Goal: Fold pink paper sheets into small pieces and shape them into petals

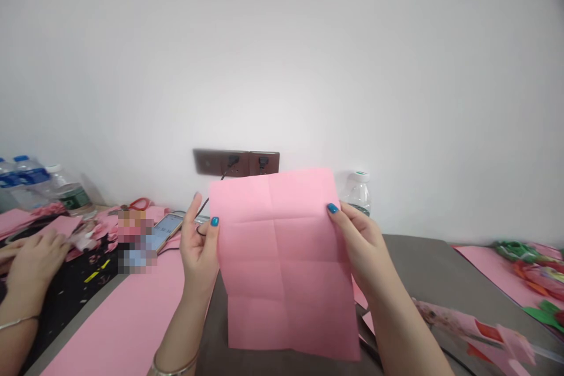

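A sheet of pink paper (282,270) is held up in front of me, unfolded, with crease lines dividing it into several rectangles. My left hand (200,241) pinches its left edge, thumb in front and the other fingers partly behind or beside it. At the upper right edge, my right hand (359,232) grips the paper with the thumb on the front; its other fingers are partly hidden. Below the sheet lies the grey tabletop (409,264). A larger pink sheet (132,311) lies flat under my left forearm.
To the left, another person's hands (39,258) rest by pink paper and scraps. A phone (165,229), red-handled scissors (138,204) and bottles (30,173) are nearby. A clear bottle (359,191) stands behind the sheet. Colourful paper pieces (537,276) lie right. Sockets (238,163) with plugs are on the wall.
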The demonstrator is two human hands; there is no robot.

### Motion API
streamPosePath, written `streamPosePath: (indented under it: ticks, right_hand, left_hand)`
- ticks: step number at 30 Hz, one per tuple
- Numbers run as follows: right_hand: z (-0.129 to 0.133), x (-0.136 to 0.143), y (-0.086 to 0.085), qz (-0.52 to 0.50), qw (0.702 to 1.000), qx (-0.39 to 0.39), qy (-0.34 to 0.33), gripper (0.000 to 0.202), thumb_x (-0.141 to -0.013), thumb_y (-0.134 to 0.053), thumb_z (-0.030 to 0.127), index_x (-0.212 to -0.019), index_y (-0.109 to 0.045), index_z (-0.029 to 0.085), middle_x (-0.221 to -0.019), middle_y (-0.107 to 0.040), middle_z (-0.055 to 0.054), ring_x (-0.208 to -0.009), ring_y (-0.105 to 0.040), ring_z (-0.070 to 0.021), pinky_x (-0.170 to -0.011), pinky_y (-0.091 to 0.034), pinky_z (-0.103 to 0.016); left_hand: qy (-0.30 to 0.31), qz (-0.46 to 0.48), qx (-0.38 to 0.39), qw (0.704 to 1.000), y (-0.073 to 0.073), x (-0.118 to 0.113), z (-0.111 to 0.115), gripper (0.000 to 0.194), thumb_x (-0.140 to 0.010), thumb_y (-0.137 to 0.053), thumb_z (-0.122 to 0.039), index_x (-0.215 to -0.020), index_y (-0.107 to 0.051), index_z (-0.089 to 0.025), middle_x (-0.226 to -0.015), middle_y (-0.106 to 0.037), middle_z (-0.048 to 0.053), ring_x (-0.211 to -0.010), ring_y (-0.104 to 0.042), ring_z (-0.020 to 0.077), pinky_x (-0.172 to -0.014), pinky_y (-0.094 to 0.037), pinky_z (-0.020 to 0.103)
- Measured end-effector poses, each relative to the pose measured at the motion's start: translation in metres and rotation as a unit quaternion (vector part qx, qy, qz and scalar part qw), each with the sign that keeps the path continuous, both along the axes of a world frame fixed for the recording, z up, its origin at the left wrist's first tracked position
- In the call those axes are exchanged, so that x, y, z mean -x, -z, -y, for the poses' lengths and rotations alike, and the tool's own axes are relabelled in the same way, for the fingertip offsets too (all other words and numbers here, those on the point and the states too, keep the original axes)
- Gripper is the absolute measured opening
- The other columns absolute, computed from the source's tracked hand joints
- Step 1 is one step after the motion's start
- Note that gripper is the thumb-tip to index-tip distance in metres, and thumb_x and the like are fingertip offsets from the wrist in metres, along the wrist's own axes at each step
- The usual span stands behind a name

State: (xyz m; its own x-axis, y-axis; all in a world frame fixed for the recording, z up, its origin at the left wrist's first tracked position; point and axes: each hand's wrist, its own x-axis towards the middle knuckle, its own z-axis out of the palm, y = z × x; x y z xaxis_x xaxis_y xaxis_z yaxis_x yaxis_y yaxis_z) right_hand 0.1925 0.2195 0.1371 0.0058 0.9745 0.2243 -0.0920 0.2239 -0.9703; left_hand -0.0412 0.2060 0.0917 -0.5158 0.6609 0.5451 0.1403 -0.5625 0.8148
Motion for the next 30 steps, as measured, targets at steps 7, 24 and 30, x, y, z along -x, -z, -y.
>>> streamPosePath:
  ticks: [7, 24, 30]
  right_hand:
    - [-0.007, -0.011, 0.003, 0.027, 0.999, 0.035, 0.007, 0.040, -0.079, -0.063, 0.056, -0.099, -0.073, 0.023, -0.083, -0.075, -0.006, -0.075, -0.068, -0.0277, -0.056, -0.051, -0.030]
    - [-0.025, -0.013, 0.021, 0.010, 0.993, 0.076, -0.086, 0.040, -0.074, -0.072, 0.052, -0.095, -0.072, 0.019, -0.076, -0.072, -0.004, -0.061, -0.061, -0.0182, -0.049, -0.043, -0.025]
    - [-0.031, -0.011, 0.027, -0.002, 1.000, -0.007, -0.030, 0.031, -0.074, -0.072, 0.051, -0.079, -0.070, 0.021, -0.123, -0.065, -0.009, -0.105, -0.062, -0.0291, -0.074, -0.051, -0.032]
  left_hand:
    - [0.045, -0.111, 0.042, 0.992, 0.003, 0.010, -0.006, 0.017, -0.084, -0.061, -0.033, -0.088, -0.072, -0.020, -0.089, -0.070, 0.004, -0.084, -0.063, 0.0201, -0.072, -0.048, 0.027]
    - [0.089, -0.091, 0.115, 0.985, 0.011, 0.012, -0.020, 0.022, -0.066, -0.078, -0.026, -0.087, -0.078, -0.020, -0.093, -0.077, 0.006, -0.089, -0.068, 0.0253, -0.076, -0.057, 0.035]
    - [0.096, -0.096, 0.123, 0.983, 0.013, 0.010, -0.021, 0.017, -0.066, -0.078, -0.028, -0.080, -0.079, -0.020, -0.082, -0.077, 0.007, -0.081, -0.070, 0.0241, -0.071, -0.057, 0.034]
